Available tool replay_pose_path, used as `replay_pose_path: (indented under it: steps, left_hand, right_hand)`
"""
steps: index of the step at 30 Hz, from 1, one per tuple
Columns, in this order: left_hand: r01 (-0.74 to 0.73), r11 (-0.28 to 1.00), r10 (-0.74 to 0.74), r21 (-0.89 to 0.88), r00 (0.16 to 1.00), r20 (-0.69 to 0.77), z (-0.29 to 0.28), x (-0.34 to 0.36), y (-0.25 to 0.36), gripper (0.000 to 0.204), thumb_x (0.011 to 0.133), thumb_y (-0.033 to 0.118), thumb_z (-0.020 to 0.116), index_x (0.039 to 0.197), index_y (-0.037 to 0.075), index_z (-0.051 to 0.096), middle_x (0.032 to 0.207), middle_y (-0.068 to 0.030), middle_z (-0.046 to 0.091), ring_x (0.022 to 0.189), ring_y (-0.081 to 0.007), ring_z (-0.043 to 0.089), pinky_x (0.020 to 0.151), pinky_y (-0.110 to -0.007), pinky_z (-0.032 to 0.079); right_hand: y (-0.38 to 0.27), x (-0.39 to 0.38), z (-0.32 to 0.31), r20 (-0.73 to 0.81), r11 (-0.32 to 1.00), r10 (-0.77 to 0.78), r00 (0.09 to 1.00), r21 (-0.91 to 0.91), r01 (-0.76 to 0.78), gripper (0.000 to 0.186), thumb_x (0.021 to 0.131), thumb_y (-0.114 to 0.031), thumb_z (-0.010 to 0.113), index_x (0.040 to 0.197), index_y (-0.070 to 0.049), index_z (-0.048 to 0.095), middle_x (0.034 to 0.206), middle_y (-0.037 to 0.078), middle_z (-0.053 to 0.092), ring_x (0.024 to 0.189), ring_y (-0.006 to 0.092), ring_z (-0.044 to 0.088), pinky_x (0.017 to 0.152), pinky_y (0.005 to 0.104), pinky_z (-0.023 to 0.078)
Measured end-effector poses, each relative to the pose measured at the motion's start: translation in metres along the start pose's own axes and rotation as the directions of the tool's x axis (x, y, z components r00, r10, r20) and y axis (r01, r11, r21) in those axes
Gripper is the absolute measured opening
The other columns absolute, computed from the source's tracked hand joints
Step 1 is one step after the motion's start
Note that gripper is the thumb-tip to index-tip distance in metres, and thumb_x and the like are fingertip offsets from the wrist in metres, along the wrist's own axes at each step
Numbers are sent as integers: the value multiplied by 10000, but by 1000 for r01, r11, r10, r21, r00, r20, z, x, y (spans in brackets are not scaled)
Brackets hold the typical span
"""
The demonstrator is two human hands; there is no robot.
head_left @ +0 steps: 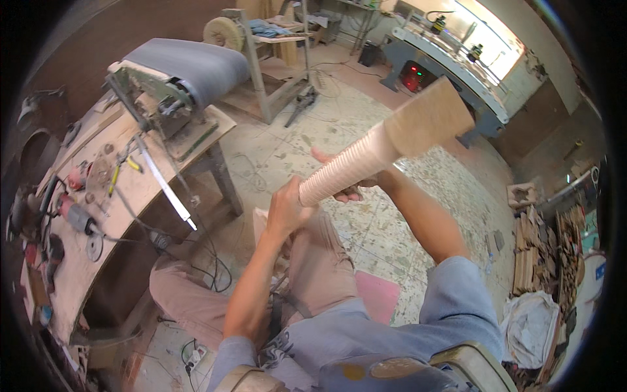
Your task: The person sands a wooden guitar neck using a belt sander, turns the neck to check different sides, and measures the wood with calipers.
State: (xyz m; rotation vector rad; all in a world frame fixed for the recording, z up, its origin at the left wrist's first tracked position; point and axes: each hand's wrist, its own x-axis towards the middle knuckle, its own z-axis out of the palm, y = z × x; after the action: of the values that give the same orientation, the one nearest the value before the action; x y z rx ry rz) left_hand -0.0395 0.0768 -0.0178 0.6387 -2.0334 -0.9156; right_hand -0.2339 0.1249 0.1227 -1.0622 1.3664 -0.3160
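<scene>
A pale wooden turned leg (356,163) with spiral grooves along its shaft and a square block (431,117) at its far end slants up to the right in front of me. My left hand (287,208) is closed around its narrow lower end. Behind the middle of the shaft lies my right hand (353,191), cradling it from underneath. Its fingertips show on both sides of the wood, while the palm is hidden by it.
At left, a workbench (147,202) carries a belt sander (176,78), a red-and-grey angle grinder (75,214), cables and other tools. A grey machine (450,78) stands by the far window. Wood scraps (535,255) are stacked at right, beside a white sack (530,326).
</scene>
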Motion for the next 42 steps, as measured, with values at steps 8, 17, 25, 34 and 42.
replay_pose_path:
  steps: [8,17,25,34,42]
  left_hand:
    - [140,984,-128,109,986,-110,-10,-27,31,386,729,212,787,987,8,584,839,-254,695,799,-464,695,672,-516,537]
    - [260,870,-74,420,909,-410,-9,-28,60,451,737,342,889,924,51,599,790,-190,705,720,-391,707,619,-485,536]
    - [213,876,-3,433,899,-437,-5,-33,60,554,681,391,933,893,45,556,795,-159,683,705,-385,688,592,-466,521]
    - [212,904,-37,370,903,-428,-4,-37,63,519,715,349,921,978,38,600,862,-160,686,738,-387,696,622,-471,529]
    - [220,935,-106,277,922,-372,-8,-34,65,536,746,346,899,1087,27,636,918,-178,707,797,-393,715,680,-473,548]
  right_hand:
    - [-9,-9,-2,-469,797,-475,744,129,590,975,1003,-775,165,1297,18,650,1098,134,725,894,214,705,625,345,575]
    - [13,-11,-10,-663,466,-619,422,122,876,683,1076,-595,357,1288,8,597,1149,150,715,978,251,725,748,413,621]
    - [27,-4,-9,-625,378,-675,392,164,911,526,1081,-507,440,1274,-42,592,1113,116,718,965,234,716,760,412,607]
    - [20,-8,-8,-587,377,-710,390,151,914,532,1089,-488,433,1317,-29,574,1182,112,700,1050,222,701,824,393,592]
    - [9,-6,-10,-568,402,-713,412,151,903,520,1114,-399,313,1304,5,580,1173,144,709,967,253,698,790,424,581]
